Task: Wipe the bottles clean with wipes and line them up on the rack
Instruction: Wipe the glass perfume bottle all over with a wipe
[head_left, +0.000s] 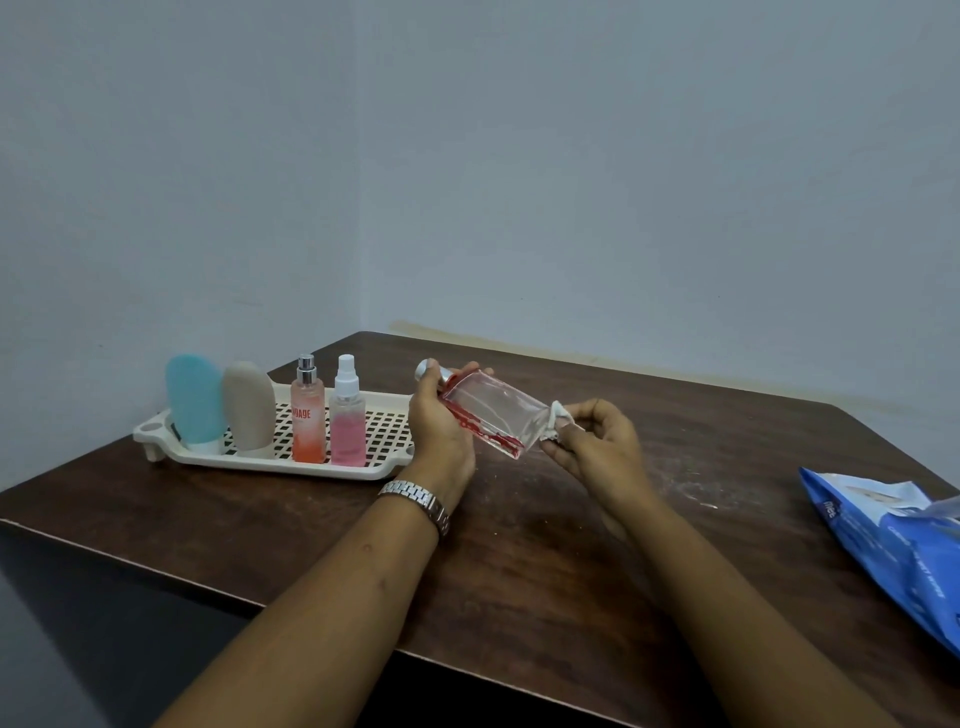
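Note:
My left hand grips a clear glass bottle with red edges and a silver cap near its neck, holding it tilted above the table. Against the bottle's base, my right hand pinches a small crumpled white wipe. The cream plastic rack lies at the left. On it stand a blue tube, a beige tube, an orange spray bottle and a pink spray bottle, upright in a row.
A blue wipes pack lies at the table's right edge. The dark wooden table sits in a corner against grey walls, its front edge running diagonally. A metal watch is on my left wrist.

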